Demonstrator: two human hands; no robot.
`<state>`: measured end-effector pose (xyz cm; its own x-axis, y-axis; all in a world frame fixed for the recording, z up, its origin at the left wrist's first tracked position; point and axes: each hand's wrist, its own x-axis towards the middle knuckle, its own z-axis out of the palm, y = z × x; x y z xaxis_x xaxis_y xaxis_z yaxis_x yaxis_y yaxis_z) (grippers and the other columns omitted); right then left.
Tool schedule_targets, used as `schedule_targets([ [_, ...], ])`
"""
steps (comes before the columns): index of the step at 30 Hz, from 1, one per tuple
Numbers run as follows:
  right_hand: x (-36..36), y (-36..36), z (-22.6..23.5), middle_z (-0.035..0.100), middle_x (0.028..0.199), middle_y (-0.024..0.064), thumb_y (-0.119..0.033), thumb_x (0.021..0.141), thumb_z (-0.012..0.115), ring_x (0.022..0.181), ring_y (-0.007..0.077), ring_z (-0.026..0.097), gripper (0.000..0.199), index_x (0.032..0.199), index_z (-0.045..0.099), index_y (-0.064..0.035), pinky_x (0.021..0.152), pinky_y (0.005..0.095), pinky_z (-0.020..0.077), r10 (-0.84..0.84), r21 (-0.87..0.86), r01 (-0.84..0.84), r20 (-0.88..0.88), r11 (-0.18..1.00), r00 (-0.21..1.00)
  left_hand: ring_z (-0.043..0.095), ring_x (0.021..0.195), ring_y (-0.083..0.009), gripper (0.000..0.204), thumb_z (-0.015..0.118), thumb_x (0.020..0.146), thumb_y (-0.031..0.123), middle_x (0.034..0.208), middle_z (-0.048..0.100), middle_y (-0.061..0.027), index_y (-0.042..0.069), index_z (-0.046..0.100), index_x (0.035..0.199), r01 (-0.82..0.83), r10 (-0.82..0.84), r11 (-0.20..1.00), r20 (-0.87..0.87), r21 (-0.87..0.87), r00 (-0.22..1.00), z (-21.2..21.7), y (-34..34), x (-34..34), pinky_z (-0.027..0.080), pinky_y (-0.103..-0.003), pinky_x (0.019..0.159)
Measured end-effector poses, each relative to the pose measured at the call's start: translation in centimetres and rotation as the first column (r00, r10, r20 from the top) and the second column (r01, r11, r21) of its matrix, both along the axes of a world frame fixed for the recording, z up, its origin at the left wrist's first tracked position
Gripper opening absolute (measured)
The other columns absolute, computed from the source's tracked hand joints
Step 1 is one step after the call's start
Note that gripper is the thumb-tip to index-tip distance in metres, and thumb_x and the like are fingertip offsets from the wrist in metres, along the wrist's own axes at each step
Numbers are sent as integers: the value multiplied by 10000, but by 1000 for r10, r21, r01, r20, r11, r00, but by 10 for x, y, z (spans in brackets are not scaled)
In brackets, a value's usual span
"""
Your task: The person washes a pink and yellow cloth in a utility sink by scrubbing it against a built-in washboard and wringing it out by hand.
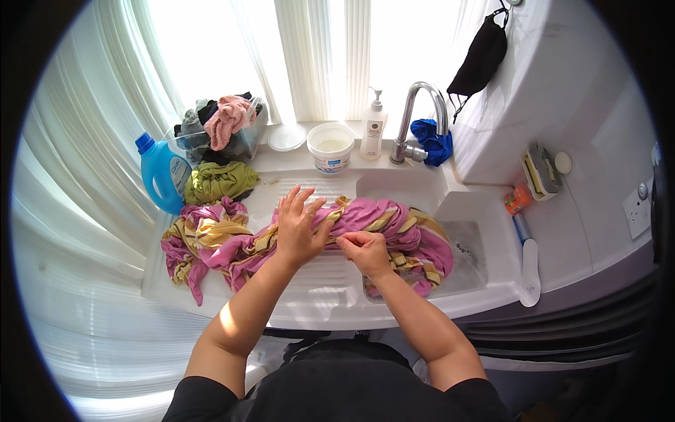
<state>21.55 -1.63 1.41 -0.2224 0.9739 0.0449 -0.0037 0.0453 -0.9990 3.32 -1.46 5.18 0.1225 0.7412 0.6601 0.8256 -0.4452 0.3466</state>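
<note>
A long pink-and-yellow striped cloth (430, 247), twisted and bunched up, lies across the laundry sink (327, 307) from the ribbed washboard on the left into the basin on the right. Above its middle is my left hand (298, 228), raised, with the fingers spread and nothing in them. My right hand (365, 253) is beside it, over the cloth, its fingers curled and thumb pressed to the fingertips. What that pinch holds, if anything, is too small to make out. Part of the cloth is hidden under both hands.
Along the back ledge stand a white tub (330, 149), its lid (287, 138), a pump bottle (373, 126), a curved faucet (416, 105) and a blue cloth (430, 141). At left are a blue detergent jug (158, 172), green cloth (218, 181) and a clothes-filled bin (246, 144). A white-handled brush (529, 271) lies right.
</note>
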Motion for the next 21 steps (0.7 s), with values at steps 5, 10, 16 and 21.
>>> schedule_targets([
  [5,61,7,15,660,690,-17,-129,871,744,561,38,565,124,894,759,-9,514,197,460,-122,-1,123,-119,992,985,390,1344,-408,425,723,794,141,1351,527,-145,116,616,1204,119,-118,993,90,-5,989,-13,18,42,287,-592,1096],
  [10,123,17,10,644,672,-22,-93,872,729,553,38,562,96,883,757,-2,511,190,457,-267,-10,269,-165,963,949,403,1331,-407,383,709,801,123,1317,550,-149,104,630,1175,190,-185,980,78,-56,980,-23,25,80,297,-582,1096],
  [16,180,34,4,664,680,5,-91,874,723,566,52,579,107,890,750,11,521,196,466,-433,-137,418,-110,898,895,442,1297,-406,401,746,755,127,1276,568,-137,104,641,1141,273,-269,959,57,-76,961,-38,23,118,325,-577,1072],
  [21,194,55,-24,680,696,11,-105,871,712,589,64,600,125,879,741,16,552,227,491,-334,-99,355,183,929,925,433,1323,-385,397,753,754,147,1289,560,-124,133,647,1136,313,-327,930,-47,-195,944,-50,3,129,301,-602,1086],
])
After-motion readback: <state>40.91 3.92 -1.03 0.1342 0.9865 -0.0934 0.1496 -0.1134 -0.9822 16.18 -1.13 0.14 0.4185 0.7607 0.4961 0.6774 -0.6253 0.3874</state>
